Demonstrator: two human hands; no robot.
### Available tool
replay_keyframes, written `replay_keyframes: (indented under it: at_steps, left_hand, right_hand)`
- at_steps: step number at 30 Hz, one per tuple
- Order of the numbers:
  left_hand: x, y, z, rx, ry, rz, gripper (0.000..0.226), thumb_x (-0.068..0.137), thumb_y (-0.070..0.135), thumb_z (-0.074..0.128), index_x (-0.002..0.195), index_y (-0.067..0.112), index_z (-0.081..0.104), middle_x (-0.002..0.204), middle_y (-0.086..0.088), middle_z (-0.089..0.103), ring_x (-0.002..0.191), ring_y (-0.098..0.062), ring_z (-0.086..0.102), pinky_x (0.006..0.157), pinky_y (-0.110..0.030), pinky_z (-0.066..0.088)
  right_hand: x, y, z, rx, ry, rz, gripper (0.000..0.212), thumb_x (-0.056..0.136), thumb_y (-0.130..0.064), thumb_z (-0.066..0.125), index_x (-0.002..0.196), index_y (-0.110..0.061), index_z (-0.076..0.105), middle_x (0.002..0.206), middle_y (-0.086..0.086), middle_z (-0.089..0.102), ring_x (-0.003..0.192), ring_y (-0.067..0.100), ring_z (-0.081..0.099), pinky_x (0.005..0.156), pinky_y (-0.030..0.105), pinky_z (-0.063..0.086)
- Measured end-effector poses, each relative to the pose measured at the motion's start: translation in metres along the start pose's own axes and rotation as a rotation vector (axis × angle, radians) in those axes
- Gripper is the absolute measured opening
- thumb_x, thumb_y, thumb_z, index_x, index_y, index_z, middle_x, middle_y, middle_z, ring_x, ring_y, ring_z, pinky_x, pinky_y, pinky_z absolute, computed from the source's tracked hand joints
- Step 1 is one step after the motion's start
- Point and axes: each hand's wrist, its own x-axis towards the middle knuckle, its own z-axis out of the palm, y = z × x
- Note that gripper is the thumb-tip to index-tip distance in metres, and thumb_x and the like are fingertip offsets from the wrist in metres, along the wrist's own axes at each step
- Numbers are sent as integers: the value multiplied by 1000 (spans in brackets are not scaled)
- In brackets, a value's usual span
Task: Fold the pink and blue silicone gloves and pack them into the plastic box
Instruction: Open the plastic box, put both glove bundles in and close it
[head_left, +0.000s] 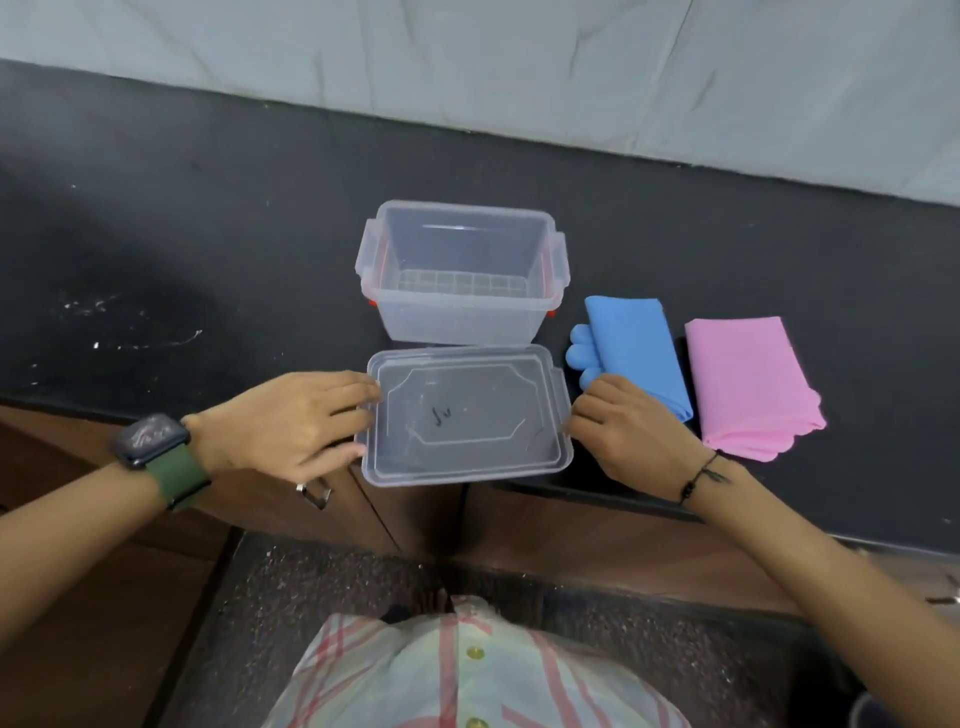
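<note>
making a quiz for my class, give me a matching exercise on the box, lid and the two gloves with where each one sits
Things:
1. plastic box
2. lid
3. blue glove
4. pink glove

Places or states:
A. farthest right on the counter
B. between both hands at the counter's near edge
C. open and empty, behind the lid
D. folded, just right of the box

Pairs: 1-C, 2-B, 3-D, 4-A
</note>
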Motion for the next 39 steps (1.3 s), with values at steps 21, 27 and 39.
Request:
replay_keyframes:
  at_steps: [21,27,39]
  left_hand:
    - [306,34,-16,-584,-173,-394,45,93,22,50,134,4,43,135,-17,46,122,-30,47,101,-33,36]
    - [333,2,18,-452,-673,-420,36,88,38,57,110,10,50,114,-12,53,95,-26,53,74,-29,42]
    - [351,-7,10,-643,-952,-419,30,85,18,65,104,-5,60,98,-18,55,87,-29,54,72,-37,51]
  right_hand:
    - [-37,-5,-30,714,378,1334,25,83,-8,62,107,-2,64,96,7,67,96,29,60,77,24,44]
    - [-42,-32,-15,1723,621,1705,46,89,-9,60,131,-6,43,115,14,51,108,26,54,93,42,50]
    - [-10,-15,-10,2183,939,1818,46,90,-3,57,133,-4,41,130,19,47,128,33,43,94,60,40]
